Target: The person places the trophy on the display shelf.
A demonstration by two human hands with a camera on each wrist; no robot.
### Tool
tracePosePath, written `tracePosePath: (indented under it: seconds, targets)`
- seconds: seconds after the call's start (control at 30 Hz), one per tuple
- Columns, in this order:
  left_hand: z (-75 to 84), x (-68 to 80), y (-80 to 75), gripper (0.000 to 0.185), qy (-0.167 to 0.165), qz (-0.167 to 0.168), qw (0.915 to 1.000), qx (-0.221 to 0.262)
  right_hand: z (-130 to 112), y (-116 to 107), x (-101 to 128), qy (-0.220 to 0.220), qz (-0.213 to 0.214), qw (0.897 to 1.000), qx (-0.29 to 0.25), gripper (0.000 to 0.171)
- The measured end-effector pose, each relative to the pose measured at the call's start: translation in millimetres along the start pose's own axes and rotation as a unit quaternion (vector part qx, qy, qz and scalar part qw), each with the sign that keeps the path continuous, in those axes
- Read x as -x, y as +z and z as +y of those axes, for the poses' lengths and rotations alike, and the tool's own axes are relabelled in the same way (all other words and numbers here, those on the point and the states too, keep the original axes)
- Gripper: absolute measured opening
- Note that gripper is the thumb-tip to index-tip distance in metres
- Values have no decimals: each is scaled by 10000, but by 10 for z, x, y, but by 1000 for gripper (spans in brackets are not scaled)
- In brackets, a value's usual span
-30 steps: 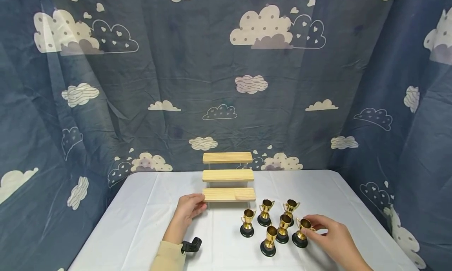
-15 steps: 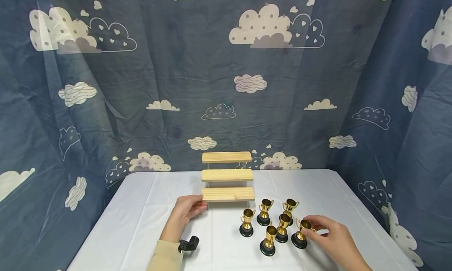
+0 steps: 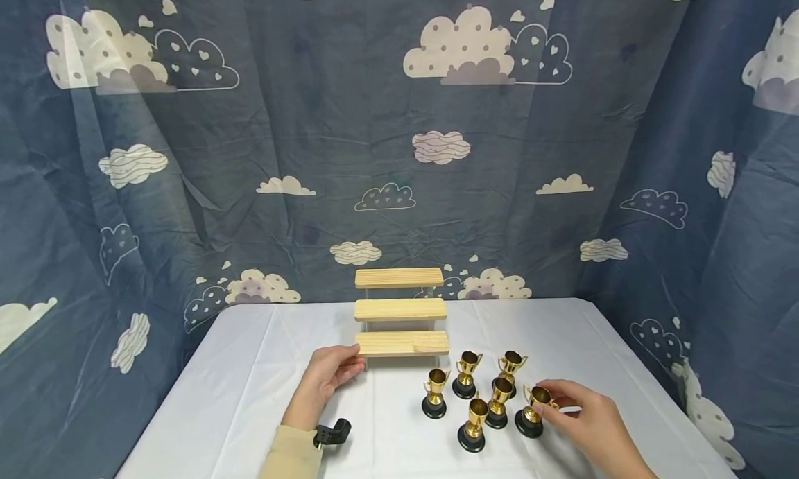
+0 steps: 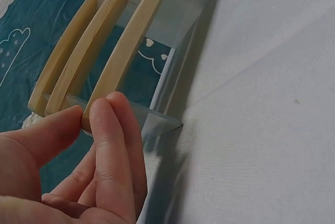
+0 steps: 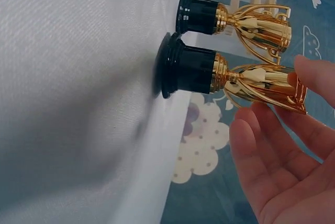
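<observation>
Left hand (image 3: 327, 376) rests on the table (image 3: 237, 396) at the left end of the stand's (image 3: 399, 311) lowest step (image 3: 402, 342). Thumb and forefinger (image 4: 107, 145) pinch the end of that step, as the left wrist view shows; the remaining fingers lie loosely curled below.

Right hand (image 3: 583, 420) sits at the right of a group of six gold trophies on black bases. Its fingers curve around the cup of the nearest trophy (image 3: 532, 410), the rightmost of the group. In the right wrist view one fingertip (image 5: 314, 75) touches the cup rim, while the other fingers stand just apart from the cup (image 5: 261, 85); the hold is loose, not closed. This trophy stands upright on the table, base down, just beside its neighbour (image 3: 499, 403).

Stand: three wooden steps, set at the table's far middle, before a cloud-print curtain (image 3: 399, 153).
</observation>
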State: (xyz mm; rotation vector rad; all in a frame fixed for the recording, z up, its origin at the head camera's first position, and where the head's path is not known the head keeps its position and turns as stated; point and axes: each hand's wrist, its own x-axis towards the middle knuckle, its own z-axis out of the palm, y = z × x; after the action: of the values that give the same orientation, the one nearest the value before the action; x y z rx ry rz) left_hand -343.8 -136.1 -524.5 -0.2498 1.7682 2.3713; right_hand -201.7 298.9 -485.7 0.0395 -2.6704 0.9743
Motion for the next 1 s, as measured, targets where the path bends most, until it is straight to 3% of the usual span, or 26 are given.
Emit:
tracePosePath:
  seconds: [0.13,0.6,1.0]
  targets:
    - [1,12,-4,33,-20,30,10000,-43,-11,-9,14,37,36,10000,26,41]
    - [-12,-18,6,30,-101,92,9999,0,-62,-101,36,-656,640,9958,-61,32]
    - [-11,-32,30,31,-161,179,9997,72,-181,-188,31,-768,696,9946,10,30]
